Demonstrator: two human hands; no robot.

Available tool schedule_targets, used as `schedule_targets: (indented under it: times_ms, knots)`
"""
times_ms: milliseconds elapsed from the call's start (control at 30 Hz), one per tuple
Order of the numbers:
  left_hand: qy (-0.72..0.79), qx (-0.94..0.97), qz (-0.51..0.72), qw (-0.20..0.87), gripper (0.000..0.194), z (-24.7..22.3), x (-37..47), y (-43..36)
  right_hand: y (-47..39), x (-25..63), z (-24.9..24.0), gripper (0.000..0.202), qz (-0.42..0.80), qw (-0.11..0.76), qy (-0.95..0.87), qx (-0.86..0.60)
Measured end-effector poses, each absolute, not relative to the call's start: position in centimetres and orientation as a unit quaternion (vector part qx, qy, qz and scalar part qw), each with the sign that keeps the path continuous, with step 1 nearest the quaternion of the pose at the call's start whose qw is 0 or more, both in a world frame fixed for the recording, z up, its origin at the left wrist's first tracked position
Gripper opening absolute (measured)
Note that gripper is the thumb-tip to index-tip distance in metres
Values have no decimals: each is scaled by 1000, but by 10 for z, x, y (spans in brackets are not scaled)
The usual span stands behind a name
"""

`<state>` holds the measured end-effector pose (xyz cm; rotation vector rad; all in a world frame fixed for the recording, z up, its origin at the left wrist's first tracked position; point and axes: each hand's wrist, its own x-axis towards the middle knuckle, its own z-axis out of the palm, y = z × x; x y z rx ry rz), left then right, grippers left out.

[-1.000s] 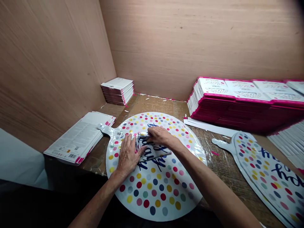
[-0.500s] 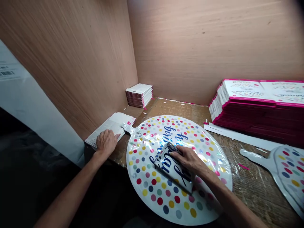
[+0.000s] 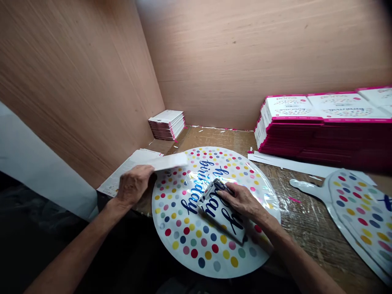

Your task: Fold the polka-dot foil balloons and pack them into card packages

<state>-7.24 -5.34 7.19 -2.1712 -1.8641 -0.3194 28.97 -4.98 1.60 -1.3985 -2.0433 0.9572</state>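
Observation:
A round, flat foil balloon (image 3: 196, 245) with coloured dots and blue "birthday" lettering lies on the table. My right hand (image 3: 241, 200) is closed on a folded foil balloon (image 3: 225, 216) with blue letters, held over the round one. My left hand (image 3: 134, 183) grips a thin white card (image 3: 170, 161) by its near end; the card reaches over the balloon's upper left edge. Left of that, white sheets (image 3: 122, 169) lie by the side wall, partly behind my left hand.
At the back left stands a small stack of white packets (image 3: 167, 118). A long stack of pink-edged printed cartons (image 3: 294, 134) fills the back right. More dotted balloons (image 3: 352, 204) lie at right. Wooden panels (image 3: 245, 61) rise behind and at left.
My left hand has lifted a white card from the sheets and swung it over the balloon. My right hand still holds the folded balloon. The view has shifted to the right.

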Motion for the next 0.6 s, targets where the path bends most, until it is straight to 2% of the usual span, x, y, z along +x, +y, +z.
schedule_targets:
  times_ms: [200, 367, 500, 600]
  knots:
    - [-514, -850, -111, 28, 40, 28, -27, -46, -69, 339, 11, 37, 356, 194, -728, -553]
    - [-447, -886, -120, -12, 30, 20, 16, -43, -77, 328, 24, 37, 370, 204, -730, -537]
    - [-398, -916, -34, 33, 23, 26, 35, -37, -71, 294, 29, 33, 348, 221, -760, -502]
    - [-354, -931, 35, 83, 24, 30, 37, -31, -67, 273, 22, 29, 301, 180, -784, -512]
